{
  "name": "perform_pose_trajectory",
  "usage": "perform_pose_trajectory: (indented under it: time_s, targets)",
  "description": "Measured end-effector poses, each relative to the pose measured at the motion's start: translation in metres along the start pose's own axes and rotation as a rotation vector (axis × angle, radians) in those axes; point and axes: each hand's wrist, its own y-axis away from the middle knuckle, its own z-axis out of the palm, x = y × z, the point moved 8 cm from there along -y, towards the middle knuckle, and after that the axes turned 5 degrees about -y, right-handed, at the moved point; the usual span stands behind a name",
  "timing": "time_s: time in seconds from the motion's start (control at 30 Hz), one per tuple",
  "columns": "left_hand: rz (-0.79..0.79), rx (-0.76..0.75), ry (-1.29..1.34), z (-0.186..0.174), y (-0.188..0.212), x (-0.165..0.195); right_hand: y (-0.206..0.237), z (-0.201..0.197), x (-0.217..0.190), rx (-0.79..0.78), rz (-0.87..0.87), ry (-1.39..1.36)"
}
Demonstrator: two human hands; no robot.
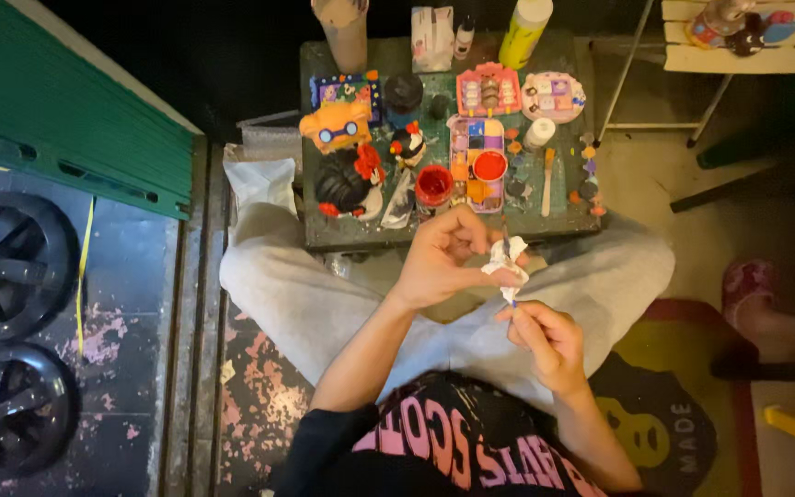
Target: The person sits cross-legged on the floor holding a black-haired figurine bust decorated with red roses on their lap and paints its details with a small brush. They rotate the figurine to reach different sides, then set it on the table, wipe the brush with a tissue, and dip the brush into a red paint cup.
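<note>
Seen from above, a person sits cross-legged behind a low green worktop [324, 235] crowded with painting gear. The left hand [439, 262] is curled around a crumpled white tissue [505, 260], pinching it closed. The right hand [549, 340] grips the handle of a thin paintbrush [509, 276] between fingers and thumb, its tip buried in the tissue (so the bristles themselves cannot be seen). Both hands hover over the lap, just at 6 o'clock from the worktop's near edge.

On the worktop, an open red paint pot [433, 184] sits at 12 o'clock from the left hand, with a multicoloured paint palette [477, 164] just at its 3 o'clock. A black and red figurine [350, 182] stands at the pot's 9 o'clock, an orange figurine [335, 126] beyond it.

The figurines already look largely coloured. By my reading the brush is being wiped, and whether more painting remains cannot be told.
</note>
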Motion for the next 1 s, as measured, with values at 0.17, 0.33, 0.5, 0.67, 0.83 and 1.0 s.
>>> perform_pose_trajectory:
  time_s: [0.17,0.33,0.5,0.67,0.83,1.0]
  targets:
    - [0.001,0.011,0.113,0.031,0.022,-0.003,0.033,-0.002,-0.022,0.078,-0.032,-0.055]
    - [0.013,0.003,0.182,0.049,0.033,0.014,0.052,0.016,-0.078,0.189,-0.280,0.209]
    - [0.009,-0.007,0.105,0.056,0.037,0.031,0.061,0.033,-0.128,0.279,-0.477,0.401]
    - [0.005,-0.026,0.174,0.058,0.034,0.040,0.071,0.038,-0.146,0.323,-0.647,0.524]
    - [-0.029,-0.034,0.121,0.057,0.035,0.046,0.086,0.019,-0.112,0.284,-0.528,0.412]
    - [-0.101,-0.021,0.137,0.054,0.035,0.046,0.089,-0.013,-0.033,0.182,-0.045,-0.085]
